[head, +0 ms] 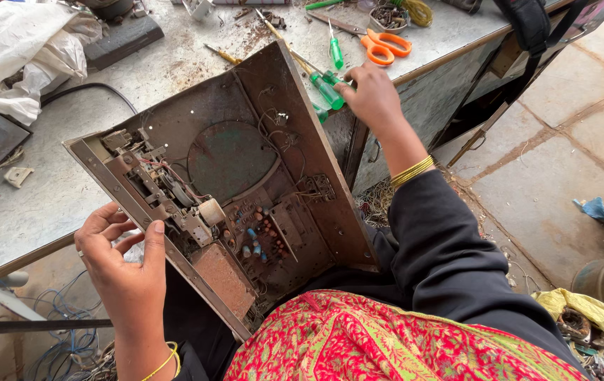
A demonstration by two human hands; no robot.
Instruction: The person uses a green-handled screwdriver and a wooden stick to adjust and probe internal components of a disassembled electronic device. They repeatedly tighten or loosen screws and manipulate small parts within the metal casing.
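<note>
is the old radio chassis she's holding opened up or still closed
Opened up: the chassis has no back cover, so wiring, small components and a round speaker plate show. The left hand props it tilted against the workbench.

A worn grey metal table [48, 190] fills the upper left of the frame in bright daylight, its surface scratched and rust-flecked. At right, a paved stone floor [563, 162] with dusty joints runs to the frame's edge; tangled wires [62, 346] lie lower left.
</note>
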